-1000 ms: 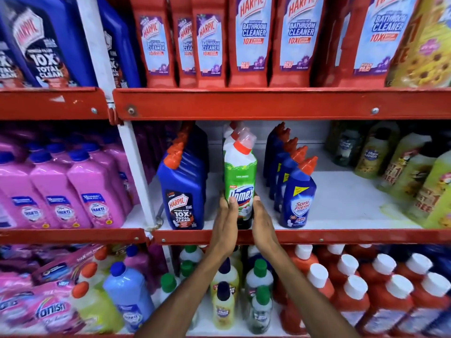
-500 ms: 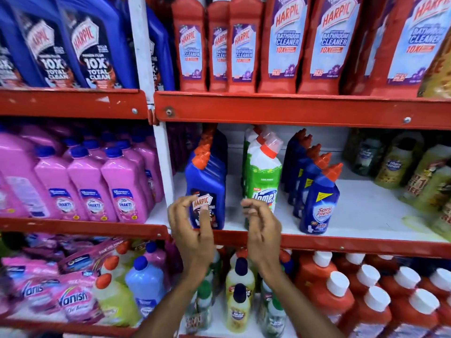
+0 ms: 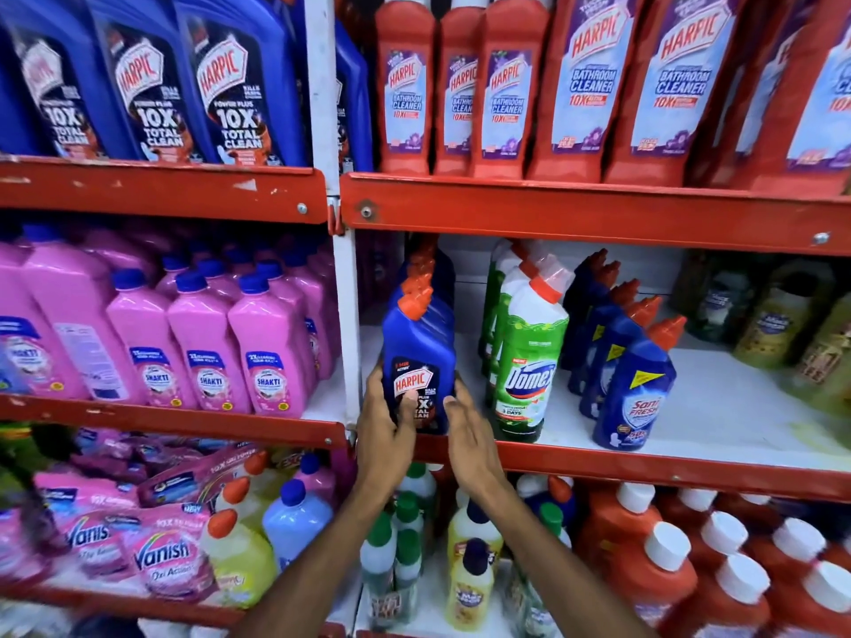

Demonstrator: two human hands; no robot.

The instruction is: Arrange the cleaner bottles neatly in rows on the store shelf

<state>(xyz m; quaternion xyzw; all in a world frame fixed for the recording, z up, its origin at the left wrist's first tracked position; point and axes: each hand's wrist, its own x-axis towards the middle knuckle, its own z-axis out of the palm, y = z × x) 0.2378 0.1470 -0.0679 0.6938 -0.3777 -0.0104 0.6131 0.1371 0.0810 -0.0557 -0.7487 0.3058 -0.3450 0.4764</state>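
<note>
L hand grips front Harpic bottle at shelf front edge, thumb over label; R hand flat against its rt side. Domex row and Sani Fresh row look lined up. Prob. near done, Harpic front left to square.

Both bare forearms are angling up from the lower centre of the frame, converging at mid-frame. The left hand is gripping the blue bottle, thumb lying across its front. The right hand is pressing straight fingers against its right side.
</note>
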